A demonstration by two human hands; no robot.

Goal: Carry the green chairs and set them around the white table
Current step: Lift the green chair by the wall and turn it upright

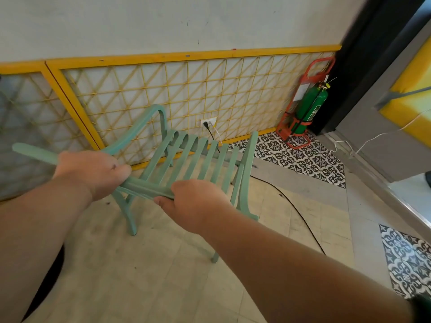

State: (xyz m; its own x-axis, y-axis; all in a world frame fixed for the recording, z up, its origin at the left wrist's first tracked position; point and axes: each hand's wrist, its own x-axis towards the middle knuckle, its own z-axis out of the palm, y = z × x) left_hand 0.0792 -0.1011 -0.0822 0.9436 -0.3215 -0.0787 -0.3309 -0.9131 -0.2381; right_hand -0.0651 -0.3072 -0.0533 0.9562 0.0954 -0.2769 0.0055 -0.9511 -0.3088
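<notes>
A pale green slatted chair (pixel 200 157) fills the middle of the head view, tilted, with its legs over the beige tiled floor. My left hand (pixel 93 171) grips the chair where its left armrest meets the near rail. My right hand (pixel 198 203) is closed on the near rail of the same chair, just right of the left hand. Whether the chair's legs touch the floor I cannot tell. The white table is not in view.
A yellow lattice panel (pixel 186 94) lines the wall behind the chair, with a socket (pixel 208 123) and plugged cables. A black cable (pixel 291 206) runs across the floor at right. A green extinguisher (pixel 310 108) in a red stand sits in the corner. A doorway opens at far right.
</notes>
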